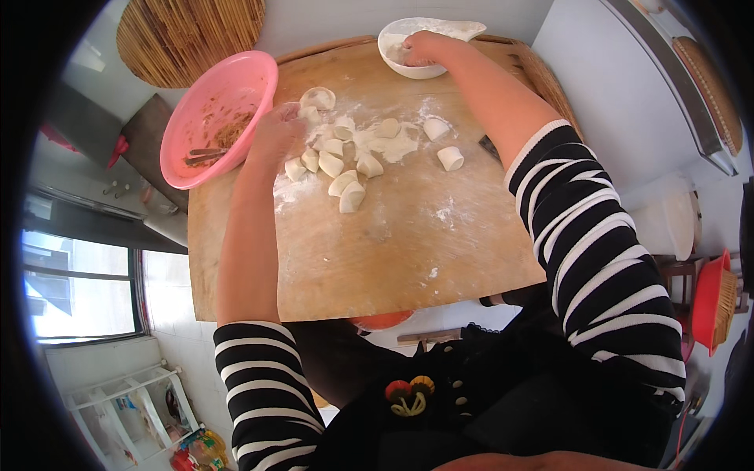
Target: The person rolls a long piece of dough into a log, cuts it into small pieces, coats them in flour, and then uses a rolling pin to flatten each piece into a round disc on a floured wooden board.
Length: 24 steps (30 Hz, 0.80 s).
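Observation:
My right hand (425,49) reaches into a white ladle-shaped bowl (465,29) of flour at the back of the wooden board (377,253); its fingertips are partly hidden in the flour. My left hand (281,126) is blurred, beside the pink basin and at the left end of a cluster of cut dough pieces (331,163). Whether it holds any dough is unclear. Two dough pieces (450,158) lie apart on the right. Loose flour (396,144) is spread around the pieces.
The pink basin (177,129) at the back left holds a brownish filling and a metal utensil (206,154). A round reed mat (191,41) leans behind it. A dark flat object (490,147) lies partly under my right forearm. A rolled rim edges the board's back right.

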### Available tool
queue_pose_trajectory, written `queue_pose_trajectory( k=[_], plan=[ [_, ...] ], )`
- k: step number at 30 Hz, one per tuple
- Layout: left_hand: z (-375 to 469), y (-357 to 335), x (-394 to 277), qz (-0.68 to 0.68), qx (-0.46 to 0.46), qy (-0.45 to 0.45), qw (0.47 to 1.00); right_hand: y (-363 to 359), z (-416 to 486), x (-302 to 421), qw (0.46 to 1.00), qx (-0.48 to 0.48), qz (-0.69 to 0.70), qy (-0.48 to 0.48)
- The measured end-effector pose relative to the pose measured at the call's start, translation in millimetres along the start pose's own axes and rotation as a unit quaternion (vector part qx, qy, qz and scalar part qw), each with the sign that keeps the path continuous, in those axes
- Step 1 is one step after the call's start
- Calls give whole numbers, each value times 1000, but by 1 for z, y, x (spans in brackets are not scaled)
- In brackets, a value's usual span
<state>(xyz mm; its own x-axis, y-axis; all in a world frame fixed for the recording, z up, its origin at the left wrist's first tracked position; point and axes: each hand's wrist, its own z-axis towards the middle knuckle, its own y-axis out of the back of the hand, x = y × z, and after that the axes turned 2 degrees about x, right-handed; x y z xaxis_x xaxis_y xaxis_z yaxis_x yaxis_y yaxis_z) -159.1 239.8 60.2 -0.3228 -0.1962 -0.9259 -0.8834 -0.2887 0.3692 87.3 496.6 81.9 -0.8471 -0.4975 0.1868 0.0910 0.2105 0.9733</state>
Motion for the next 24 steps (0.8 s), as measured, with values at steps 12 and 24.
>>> queue_pose_trajectory(
  k=[12,24],
  plan=[
    [-72,-3,42,308,-73,-79,945,24,-63,75,894,112,394,182],
    [-80,10,60,-211,-61,140,965,-6,-147,160,887,160,377,211]
  ],
)
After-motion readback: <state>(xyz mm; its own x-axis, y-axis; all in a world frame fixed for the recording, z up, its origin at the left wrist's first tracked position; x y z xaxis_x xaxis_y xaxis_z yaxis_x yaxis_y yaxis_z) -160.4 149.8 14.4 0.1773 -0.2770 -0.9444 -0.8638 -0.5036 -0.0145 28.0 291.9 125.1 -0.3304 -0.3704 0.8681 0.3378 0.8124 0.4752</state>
